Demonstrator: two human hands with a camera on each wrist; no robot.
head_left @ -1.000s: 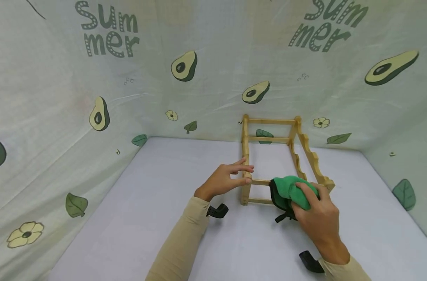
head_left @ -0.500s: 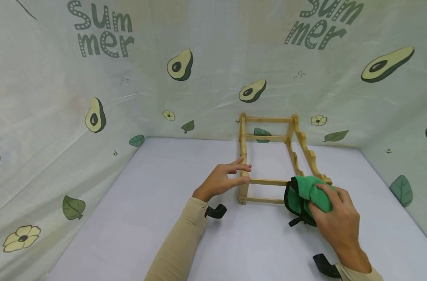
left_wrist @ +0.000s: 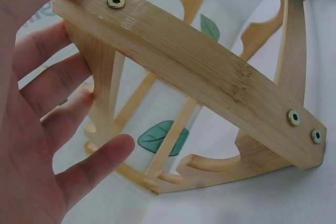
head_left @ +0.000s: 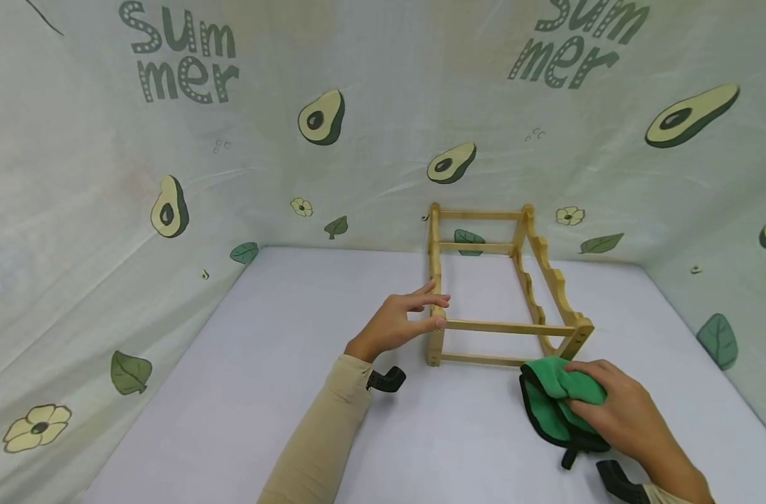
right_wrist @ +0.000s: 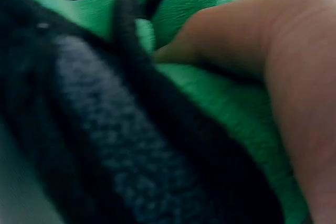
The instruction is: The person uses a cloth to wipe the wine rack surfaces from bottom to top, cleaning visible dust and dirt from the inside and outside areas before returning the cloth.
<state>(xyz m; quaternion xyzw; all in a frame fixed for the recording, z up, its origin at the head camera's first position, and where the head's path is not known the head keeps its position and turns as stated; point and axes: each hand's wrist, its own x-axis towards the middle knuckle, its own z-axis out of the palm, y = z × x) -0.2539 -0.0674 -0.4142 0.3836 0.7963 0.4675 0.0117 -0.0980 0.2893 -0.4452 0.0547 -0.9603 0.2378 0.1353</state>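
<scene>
A pale wooden rack (head_left: 515,327) with scalloped side rails stands on the white table. My left hand (head_left: 395,323) holds its near left corner, thumb at the front end and fingers reaching across the post. The left wrist view shows the bolted wooden side board (left_wrist: 199,66) close up, the fingers (left_wrist: 58,77) spread behind it. At the rack's near right corner, my right hand (head_left: 622,406) grips a folded green cloth (head_left: 553,409) with black edging and a small black loop. In the right wrist view the cloth (right_wrist: 205,93) bunches under the thumb, its dark grey side showing.
Behind and beside the white table (head_left: 295,301) hangs a pale curtain (head_left: 370,91) printed with avocados, leaves and lettering. Black camera mounts (head_left: 388,379) sit at both wrists.
My right hand has carried the green cloth rightward along the front bar, then down off the rack's near right corner. My left hand stays at the left corner.
</scene>
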